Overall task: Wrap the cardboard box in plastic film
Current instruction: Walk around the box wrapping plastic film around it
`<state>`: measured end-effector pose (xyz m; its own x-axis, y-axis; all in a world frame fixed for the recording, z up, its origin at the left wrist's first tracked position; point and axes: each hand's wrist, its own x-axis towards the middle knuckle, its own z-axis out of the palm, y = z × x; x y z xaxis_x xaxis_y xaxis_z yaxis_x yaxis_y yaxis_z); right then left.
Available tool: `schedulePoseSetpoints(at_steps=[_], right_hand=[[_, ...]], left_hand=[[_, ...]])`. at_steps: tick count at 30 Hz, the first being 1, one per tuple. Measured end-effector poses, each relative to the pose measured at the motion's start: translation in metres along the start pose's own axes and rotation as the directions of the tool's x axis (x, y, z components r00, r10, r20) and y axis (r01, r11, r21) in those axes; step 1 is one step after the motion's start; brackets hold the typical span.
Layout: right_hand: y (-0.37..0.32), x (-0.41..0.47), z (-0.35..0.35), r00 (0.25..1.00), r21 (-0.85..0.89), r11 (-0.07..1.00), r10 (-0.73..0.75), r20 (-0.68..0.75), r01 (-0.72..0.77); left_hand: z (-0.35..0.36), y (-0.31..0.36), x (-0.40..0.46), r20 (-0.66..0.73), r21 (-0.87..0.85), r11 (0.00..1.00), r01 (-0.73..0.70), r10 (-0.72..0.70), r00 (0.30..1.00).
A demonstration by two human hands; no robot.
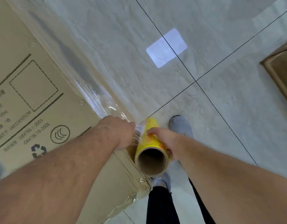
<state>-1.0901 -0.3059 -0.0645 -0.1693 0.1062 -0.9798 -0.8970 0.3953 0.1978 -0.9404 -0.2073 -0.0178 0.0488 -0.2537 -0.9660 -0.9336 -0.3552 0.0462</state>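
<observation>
A tall cardboard box (42, 97) with black printed markings fills the left of the head view. Clear plastic film (91, 91) lies stretched along its right side. A yellow film roll (151, 147) with a brown cardboard core stands upright by the box's near corner. My right hand (165, 143) grips the roll from the right, fingers curled round it. My left hand (121, 133) pinches the bunched film where it leaves the roll, right against the box edge.
The floor is pale glossy tile (172, 78) with dark grout lines. My grey shoes (180, 125) and dark trousers (160, 206) are just below the roll. A second brown cardboard piece (280, 75) lies at the right edge.
</observation>
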Motion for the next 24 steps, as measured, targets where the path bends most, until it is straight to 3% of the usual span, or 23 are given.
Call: schedulePoseSetpoints(at_steps=[3, 7, 10, 14, 18, 21, 24], right_hand=[[0.019, -0.001, -0.002, 0.988, 0.316, 0.944, 0.045, 0.147, -0.09], [0.032, 0.002, 0.003, 0.972, 0.432, 0.894, 0.016, 0.233, -0.118], [0.033, 0.004, -0.007, 0.984, 0.26, 0.964, 0.004, 0.175, -0.05], [0.044, 0.012, -0.013, 0.993, -0.216, 0.972, -0.074, 0.09, 0.092], [0.049, 0.024, -0.004, 0.989, -0.335, 0.931, -0.147, 0.007, 0.141], [0.05, 0.028, -0.009, 0.986, -0.212, 0.963, -0.166, 0.027, 0.168], [0.068, 0.023, -0.018, 0.996, 0.13, 0.988, -0.087, -0.011, 0.087]], left_hand=[[0.005, 0.011, 0.007, -0.006, 0.003, 1.0, 0.017, -0.017, 1.0], [0.01, 0.016, 0.015, 0.025, 0.041, 0.998, 0.054, -0.055, 0.998], [0.008, 0.016, 0.014, 0.028, 0.065, 0.997, 0.036, -0.038, 0.999], [0.01, 0.026, 0.007, 0.059, 0.123, 0.992, 0.02, -0.027, 0.998], [0.011, 0.034, 0.003, 0.063, 0.215, 0.977, 0.013, -0.027, 0.998], [0.01, 0.038, -0.001, 0.039, 0.157, 0.987, -0.035, 0.03, 0.999], [0.013, 0.039, -0.002, 0.03, 0.055, 0.998, -0.023, 0.022, 0.999]])
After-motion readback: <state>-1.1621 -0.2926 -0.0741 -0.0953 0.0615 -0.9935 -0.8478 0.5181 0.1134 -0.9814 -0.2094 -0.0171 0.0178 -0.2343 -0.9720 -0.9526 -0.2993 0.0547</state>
